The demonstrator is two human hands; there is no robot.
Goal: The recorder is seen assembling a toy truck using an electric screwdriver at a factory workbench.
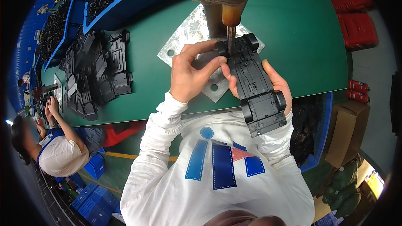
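The left hand (188, 73) is pinching a corner wheel (222, 49) on a toy-car chassis (251, 77) the right hand (279, 83) is gripping under a driver (231, 16), three other wheels (279, 100) seemingly mounted, this one's fastening unclear.

Open to passage across the green tabletop (307, 50) right of the metal plate (183, 33), and between plate and heaped black parts (119, 60) at left. Obstructed at the plate by the upright driver (231, 21) and held black chassis (251, 75); bounded at upper left by the blue bin (134, 1).
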